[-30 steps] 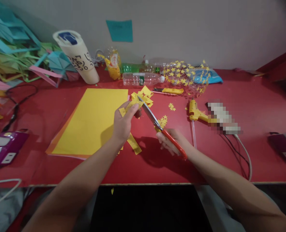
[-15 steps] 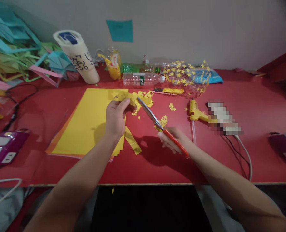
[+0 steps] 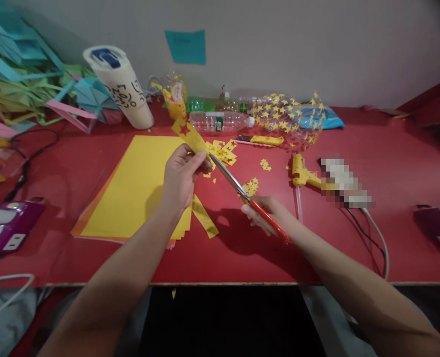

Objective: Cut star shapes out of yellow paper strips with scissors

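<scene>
Between its thumb and fingers my left hand point(image 3: 182, 173) pinches a yellow paper strip point(image 3: 193, 138), which has a star-shaped hole near its upper end. My right hand point(image 3: 266, 215) is closed around the red handles of a pair of scissors point(image 3: 229, 176). The blade tips meet the strip's lower end beside my left thumb; the blades look nearly closed. Behind them lies a pile of yellow paper scraps point(image 3: 225, 151) with star-shaped cutouts. Small yellow paper stars point(image 3: 251, 187) are heaped beyond the scissors. Another yellow strip point(image 3: 205, 216) rests below my left wrist.
Yellow paper sheets point(image 3: 130, 188) are stacked at left. Behind stand a white tumbler point(image 3: 121, 89), a lying plastic bottle point(image 3: 205, 121) and a star-covered clear bottle point(image 3: 279, 114). A utility knife point(image 3: 266, 141) and a yellow glue gun point(image 3: 299, 171) lie to the right.
My left hand has turned the paper strip, so its far end now points up and left and the star-shaped hole shows against the red table. The scissors have barely moved.
</scene>
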Demonstrator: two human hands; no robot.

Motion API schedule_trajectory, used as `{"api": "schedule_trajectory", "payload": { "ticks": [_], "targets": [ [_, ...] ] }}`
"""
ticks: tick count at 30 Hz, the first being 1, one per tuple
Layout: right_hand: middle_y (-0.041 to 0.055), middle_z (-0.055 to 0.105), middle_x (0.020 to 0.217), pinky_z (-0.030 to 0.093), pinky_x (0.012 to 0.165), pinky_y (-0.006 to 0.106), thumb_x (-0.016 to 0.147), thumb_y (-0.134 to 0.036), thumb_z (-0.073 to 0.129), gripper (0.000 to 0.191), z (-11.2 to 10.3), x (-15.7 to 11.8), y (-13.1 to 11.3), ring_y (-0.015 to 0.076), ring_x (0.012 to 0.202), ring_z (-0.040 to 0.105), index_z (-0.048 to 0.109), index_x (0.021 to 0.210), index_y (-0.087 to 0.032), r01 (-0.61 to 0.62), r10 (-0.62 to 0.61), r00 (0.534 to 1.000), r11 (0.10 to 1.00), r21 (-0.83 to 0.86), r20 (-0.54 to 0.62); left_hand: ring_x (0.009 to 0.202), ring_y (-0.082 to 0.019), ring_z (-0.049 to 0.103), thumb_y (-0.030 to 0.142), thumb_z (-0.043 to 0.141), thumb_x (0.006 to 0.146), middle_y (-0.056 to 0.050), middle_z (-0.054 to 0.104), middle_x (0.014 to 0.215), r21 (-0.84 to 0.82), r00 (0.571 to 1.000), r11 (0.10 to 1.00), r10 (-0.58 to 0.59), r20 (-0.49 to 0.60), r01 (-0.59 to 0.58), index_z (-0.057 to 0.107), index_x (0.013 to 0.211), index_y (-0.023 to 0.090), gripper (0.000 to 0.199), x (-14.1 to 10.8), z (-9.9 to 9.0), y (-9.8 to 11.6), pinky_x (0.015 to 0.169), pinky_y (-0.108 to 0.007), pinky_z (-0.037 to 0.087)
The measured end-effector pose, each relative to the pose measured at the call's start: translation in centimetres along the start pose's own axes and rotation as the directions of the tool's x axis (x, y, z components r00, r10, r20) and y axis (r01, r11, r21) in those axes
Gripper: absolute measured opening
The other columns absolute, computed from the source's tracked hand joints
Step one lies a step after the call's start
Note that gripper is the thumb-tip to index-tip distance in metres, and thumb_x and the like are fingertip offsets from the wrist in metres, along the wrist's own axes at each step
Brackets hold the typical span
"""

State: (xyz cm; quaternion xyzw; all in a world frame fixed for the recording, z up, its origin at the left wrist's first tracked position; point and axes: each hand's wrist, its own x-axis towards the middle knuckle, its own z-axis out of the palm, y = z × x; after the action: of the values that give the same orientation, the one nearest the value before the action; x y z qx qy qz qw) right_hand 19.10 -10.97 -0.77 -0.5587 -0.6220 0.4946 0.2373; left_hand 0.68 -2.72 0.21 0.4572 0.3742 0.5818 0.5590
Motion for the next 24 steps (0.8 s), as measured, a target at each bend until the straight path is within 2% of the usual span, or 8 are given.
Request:
{"api": "schedule_trajectory", "payload": {
  "ticks": [6,11,17,24],
  "targets": [
    [-0.0075,0.036,0.040,0.028,0.038,0.022,0.075,-0.064,0.052,0.049,0.08,0.09,0.12,0.0069,0.035,0.035,0.035,0.056,-0.022,0.003,-0.003,1.000,1.000,-0.015,-0.014,0.051,-0.006,0.052,0.021,0.063,0.073,0.004,0.057,0.056,0.001,1.000,1.000,0.004,0.013,-0.004,0.056,0.072,0.017,0.007,-0.02,-0.06,0.15,0.056,-0.021,0.046],
    [-0.0069,0.036,0.041,0.031,0.040,0.023,0.077,-0.062,0.051,0.048,0.08,0.11,0.03,0.0075,0.036,0.036,0.036,0.056,-0.021,-0.004,0.004,1.000,1.000,-0.024,-0.017,0.055,-0.007,0.056,0.022,0.064,0.072,0.004,0.059,0.059,0.008,1.000,1.000,0.011,0.000,-0.011,0.057,0.079,0.019,0.011,0.04,-0.24,-0.08,0.059,-0.021,0.048],
    [-0.0049,0.041,0.045,0.027,0.038,0.021,0.076,-0.061,0.052,0.047,-0.08,-0.03,-0.11,0.0070,0.038,0.036,0.038,0.057,-0.021,-0.001,-0.001,1.000,0.998,-0.058,-0.020,0.053,-0.007,0.054,0.022,0.063,0.072,0.003,0.058,0.057,0.015,1.000,1.000,-0.009,0.018,0.009,0.058,0.069,0.017,0.007,0.10,-0.28,-0.10,0.058,-0.023,0.047],
    [-0.0042,0.043,0.049,0.027,0.038,0.022,0.075,-0.060,0.053,0.045,-0.21,-0.08,0.00,0.0075,0.040,0.038,0.039,0.059,-0.021,-0.002,0.002,1.000,0.996,-0.090,-0.008,0.052,-0.007,0.053,0.019,0.061,0.073,0.003,0.059,0.057,0.023,0.999,1.000,-0.014,0.044,0.013,0.060,0.069,0.017,0.004,-0.08,-0.27,-0.19,0.056,-0.022,0.046]
  ]
}}
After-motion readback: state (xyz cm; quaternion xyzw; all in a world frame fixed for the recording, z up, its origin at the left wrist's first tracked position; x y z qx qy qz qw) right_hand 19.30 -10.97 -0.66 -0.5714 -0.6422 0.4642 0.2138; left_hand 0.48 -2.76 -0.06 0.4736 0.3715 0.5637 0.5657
